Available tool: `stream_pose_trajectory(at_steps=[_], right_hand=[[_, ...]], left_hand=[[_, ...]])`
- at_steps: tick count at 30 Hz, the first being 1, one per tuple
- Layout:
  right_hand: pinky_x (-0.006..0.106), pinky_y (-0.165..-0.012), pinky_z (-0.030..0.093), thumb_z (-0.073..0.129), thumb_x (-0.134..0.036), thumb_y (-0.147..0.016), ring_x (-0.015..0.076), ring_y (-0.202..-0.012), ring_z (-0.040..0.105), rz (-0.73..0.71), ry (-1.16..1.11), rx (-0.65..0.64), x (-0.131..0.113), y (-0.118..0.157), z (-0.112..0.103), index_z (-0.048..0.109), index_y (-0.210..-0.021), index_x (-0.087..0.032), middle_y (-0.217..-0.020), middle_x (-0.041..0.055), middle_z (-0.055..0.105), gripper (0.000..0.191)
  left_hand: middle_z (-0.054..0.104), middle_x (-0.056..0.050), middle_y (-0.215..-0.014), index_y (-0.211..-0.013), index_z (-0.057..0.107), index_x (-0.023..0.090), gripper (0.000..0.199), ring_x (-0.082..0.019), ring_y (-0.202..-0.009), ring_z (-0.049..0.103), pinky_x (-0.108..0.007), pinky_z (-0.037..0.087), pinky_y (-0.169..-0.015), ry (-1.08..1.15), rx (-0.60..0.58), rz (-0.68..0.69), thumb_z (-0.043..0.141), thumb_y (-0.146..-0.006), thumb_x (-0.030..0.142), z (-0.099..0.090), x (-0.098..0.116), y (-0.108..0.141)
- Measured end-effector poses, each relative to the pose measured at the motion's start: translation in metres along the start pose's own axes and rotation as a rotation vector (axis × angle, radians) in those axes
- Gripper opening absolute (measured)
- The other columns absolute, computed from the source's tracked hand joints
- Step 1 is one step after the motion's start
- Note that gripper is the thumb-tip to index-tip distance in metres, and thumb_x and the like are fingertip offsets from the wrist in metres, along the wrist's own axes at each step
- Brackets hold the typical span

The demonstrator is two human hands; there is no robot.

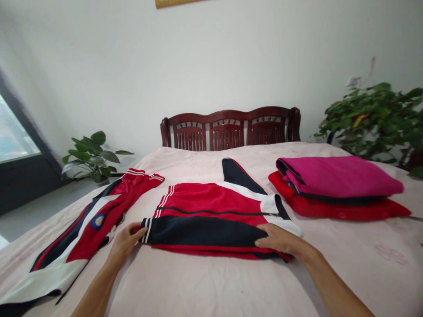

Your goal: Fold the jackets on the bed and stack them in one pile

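Note:
A red, navy and white zip jacket lies front up on the bed, its collar toward the right. Its near navy sleeve is laid across the body, while the far sleeve stretches out toward the headboard. At the sleeve's striped cuff, my left hand is closed in a pinch on the fabric. My right hand grips the same sleeve near the shoulder, with its fingertips partly hidden by cloth.
A second jacket in matching colours lies loosely on the left. Folded magenta and red garments are stacked on the right. Pink bedding covers the bed. Beyond are a wooden settee back and potted plants.

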State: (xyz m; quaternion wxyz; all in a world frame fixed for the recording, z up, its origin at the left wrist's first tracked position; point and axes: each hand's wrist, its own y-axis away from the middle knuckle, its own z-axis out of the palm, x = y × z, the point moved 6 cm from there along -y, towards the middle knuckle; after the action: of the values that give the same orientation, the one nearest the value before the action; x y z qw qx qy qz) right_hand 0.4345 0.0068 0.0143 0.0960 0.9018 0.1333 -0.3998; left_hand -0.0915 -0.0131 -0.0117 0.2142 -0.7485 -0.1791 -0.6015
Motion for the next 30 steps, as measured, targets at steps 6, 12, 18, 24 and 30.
stream_pose_trajectory(at_steps=[6, 12, 18, 24, 30], right_hand=[[0.032, -0.073, 0.053, 0.066, -0.043, -0.075, 0.0241, -0.085, 0.067, -0.032, -0.206, 0.01, -0.013, 0.003, -0.008, 0.074, -0.094, -0.018, -0.091, 0.0071, 0.075, 0.032], [0.032, -0.071, 0.05, 0.057, -0.046, -0.083, 0.022, -0.08, 0.066, -0.04, -0.221, 0.171, 0.012, -0.01, -0.011, 0.072, -0.095, -0.017, -0.088, 0.0056, 0.074, 0.035], [0.027, -0.059, 0.032, 0.058, -0.046, -0.085, 0.0158, -0.063, 0.056, -0.034, 0.357, 0.3, 0.023, -0.011, -0.006, 0.061, -0.068, -0.021, -0.065, -0.0011, 0.063, 0.03], [0.027, -0.059, 0.03, 0.058, -0.049, -0.086, 0.0175, -0.068, 0.06, 0.013, 0.411, 0.299, 0.019, -0.006, -0.005, 0.062, -0.076, -0.023, -0.072, -0.0001, 0.068, 0.028], [0.029, -0.061, 0.033, 0.046, -0.051, -0.092, 0.0194, -0.069, 0.062, -0.004, 0.4, 0.34, 0.019, -0.004, -0.005, 0.064, -0.074, -0.023, -0.072, 0.0019, 0.068, 0.038]], left_hand=[[0.071, -0.002, -0.082, -0.095, 0.066, 0.019, 0.052, -0.02, -0.079, 0.066, -0.029, 0.054, -0.072, -0.076, -0.031, 0.245, 0.075, -0.064, 0.059, -0.001, 0.019, -0.004], [0.069, -0.001, -0.082, -0.099, 0.061, 0.023, 0.037, -0.021, -0.079, 0.065, -0.029, 0.05, -0.072, -0.395, 0.114, 0.384, 0.057, -0.079, 0.054, -0.004, 0.034, -0.01], [0.071, -0.005, -0.079, -0.094, 0.059, 0.024, 0.027, -0.025, -0.077, 0.067, -0.03, 0.045, -0.067, -0.703, -0.006, 0.285, 0.045, -0.089, 0.046, 0.019, 0.009, -0.015], [0.073, -0.006, -0.086, -0.104, 0.06, 0.024, 0.031, -0.025, -0.078, 0.069, -0.03, 0.045, -0.067, -0.803, -0.017, 0.268, 0.045, -0.091, 0.047, 0.017, 0.009, -0.013], [0.065, -0.015, -0.12, -0.119, 0.061, 0.02, 0.04, -0.032, -0.116, 0.059, -0.046, 0.041, -0.104, -0.771, 0.154, 0.637, 0.041, -0.093, 0.043, 0.021, 0.035, 0.014]])
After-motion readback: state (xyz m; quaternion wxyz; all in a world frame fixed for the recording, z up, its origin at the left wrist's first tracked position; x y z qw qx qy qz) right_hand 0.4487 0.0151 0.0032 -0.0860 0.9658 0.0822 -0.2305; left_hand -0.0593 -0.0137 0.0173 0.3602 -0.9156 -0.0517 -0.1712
